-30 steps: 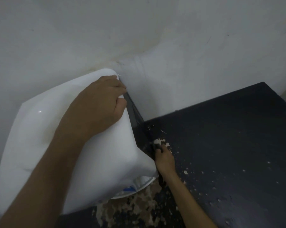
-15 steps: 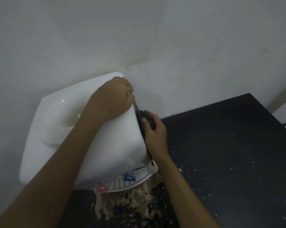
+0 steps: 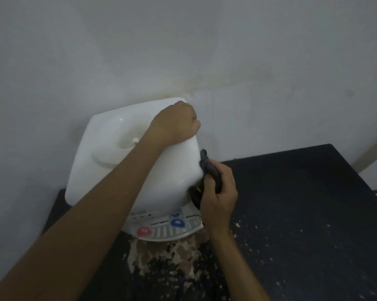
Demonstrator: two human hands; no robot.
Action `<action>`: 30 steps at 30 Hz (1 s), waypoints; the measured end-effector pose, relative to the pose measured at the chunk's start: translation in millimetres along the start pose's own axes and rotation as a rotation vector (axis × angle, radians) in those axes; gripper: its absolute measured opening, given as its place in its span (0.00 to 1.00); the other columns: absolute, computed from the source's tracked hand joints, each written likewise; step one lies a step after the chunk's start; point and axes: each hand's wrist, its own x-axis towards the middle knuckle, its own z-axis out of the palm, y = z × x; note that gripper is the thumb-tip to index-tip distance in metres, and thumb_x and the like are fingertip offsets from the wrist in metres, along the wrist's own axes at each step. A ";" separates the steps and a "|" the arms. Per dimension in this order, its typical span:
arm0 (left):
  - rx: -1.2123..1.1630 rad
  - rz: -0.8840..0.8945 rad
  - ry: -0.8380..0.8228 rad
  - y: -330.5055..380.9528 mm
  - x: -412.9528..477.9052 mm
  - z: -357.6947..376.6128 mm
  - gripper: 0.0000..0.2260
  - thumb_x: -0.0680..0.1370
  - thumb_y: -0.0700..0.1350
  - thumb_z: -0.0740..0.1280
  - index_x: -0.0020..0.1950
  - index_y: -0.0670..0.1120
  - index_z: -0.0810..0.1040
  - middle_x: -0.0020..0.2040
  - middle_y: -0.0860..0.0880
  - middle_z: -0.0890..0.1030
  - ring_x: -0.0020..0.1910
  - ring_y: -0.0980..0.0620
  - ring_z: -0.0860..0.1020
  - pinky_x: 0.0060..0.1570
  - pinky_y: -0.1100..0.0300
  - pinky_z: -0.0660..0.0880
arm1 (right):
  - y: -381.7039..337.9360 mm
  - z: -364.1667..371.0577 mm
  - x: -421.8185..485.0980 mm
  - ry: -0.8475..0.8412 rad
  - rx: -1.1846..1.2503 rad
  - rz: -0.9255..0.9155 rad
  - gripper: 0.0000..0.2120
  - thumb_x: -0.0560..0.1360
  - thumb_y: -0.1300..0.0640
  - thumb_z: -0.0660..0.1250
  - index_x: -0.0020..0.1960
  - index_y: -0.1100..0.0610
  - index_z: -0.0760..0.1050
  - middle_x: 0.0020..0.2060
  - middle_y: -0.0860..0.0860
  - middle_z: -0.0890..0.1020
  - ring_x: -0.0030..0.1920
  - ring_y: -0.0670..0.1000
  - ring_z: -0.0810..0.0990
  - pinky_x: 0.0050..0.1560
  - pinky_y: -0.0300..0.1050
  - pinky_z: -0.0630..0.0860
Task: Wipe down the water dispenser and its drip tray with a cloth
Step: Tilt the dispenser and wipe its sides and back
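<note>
One white water dispenser [image 3: 118, 161] at the desk's [image 3: 302, 213] back left corner, against the wall [image 3: 183, 51]. One drip tray [image 3: 172, 231] at its front foot, half under the body. Two tap levers: one red [image 3: 143, 231], one blue [image 3: 177, 221]. One dark cloth [image 3: 205, 161], bunched in the right hand [image 3: 220, 196], pressed to the dispenser's right side. Top back right corner: left hand [image 3: 174, 124] clamps it, fingertips hidden over the edge. Panel print unreadable. One peeled patch [image 3: 161, 255] at the desk's front edge, before the tray.

The left hand [image 3: 174, 124] hides its fingertips behind the dispenser [image 3: 109, 170]; the right hand [image 3: 221, 198] covers most of the cloth [image 3: 205, 162].
</note>
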 end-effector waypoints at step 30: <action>-0.921 -0.367 0.719 -79.5 -212.1 4.0 0.25 0.71 0.43 0.55 0.69 0.44 0.68 0.66 0.54 0.69 0.65 0.59 0.66 0.66 0.67 0.59 | -64.1 62.8 -37.2 -0.354 -0.999 -0.713 0.15 0.66 0.65 0.73 0.53 0.62 0.79 0.52 0.56 0.81 0.54 0.57 0.79 0.52 0.53 0.76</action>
